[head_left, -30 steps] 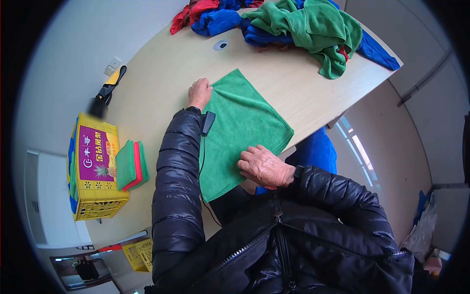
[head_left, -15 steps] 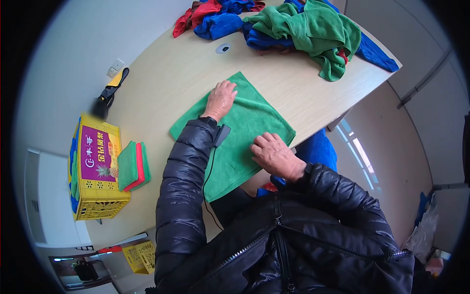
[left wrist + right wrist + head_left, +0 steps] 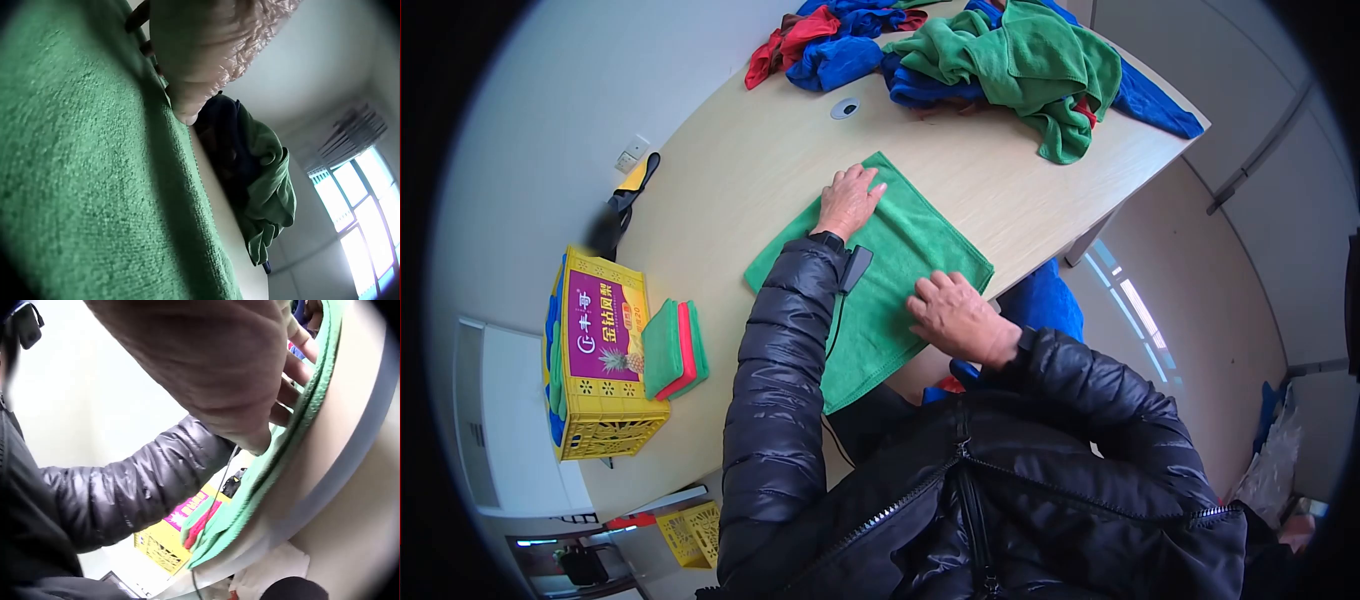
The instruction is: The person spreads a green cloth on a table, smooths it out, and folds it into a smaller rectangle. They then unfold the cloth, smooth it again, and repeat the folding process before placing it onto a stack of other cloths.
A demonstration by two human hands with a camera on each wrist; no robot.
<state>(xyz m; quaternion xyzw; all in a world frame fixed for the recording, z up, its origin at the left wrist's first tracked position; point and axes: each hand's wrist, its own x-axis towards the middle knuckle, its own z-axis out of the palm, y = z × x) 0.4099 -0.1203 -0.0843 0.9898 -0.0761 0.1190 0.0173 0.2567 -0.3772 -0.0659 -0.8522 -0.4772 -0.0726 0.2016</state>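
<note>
A green cloth (image 3: 900, 290), folded and laid out flat with slight creases, spreads over the table's near edge. On its upper part rests my left hand (image 3: 849, 203), fingers loosely extended. In the left wrist view the thumb (image 3: 186, 115) touches the cloth close to its edge. My right hand (image 3: 962, 318) lies on the cloth's near right side, fingers relaxed and spread. The right wrist view shows those fingers (image 3: 297, 370) on top of the cloth's layered edge (image 3: 294, 434). The left sleeve hides part of the cloth's left side.
Rumpled green, blue and red cloths (image 3: 1050, 65) heap at the table's far side. To the left stands a yellow crate (image 3: 612, 425), with folded green and red cloths (image 3: 675, 350) beside it. A black strap-like item (image 3: 625, 200) lies behind the crate. A cable hangs from the left wrist.
My left hand has moved right from the cloth's left edge onto its upper part, and the left corner now shows. My right hand has shifted slightly right and away from the body.
</note>
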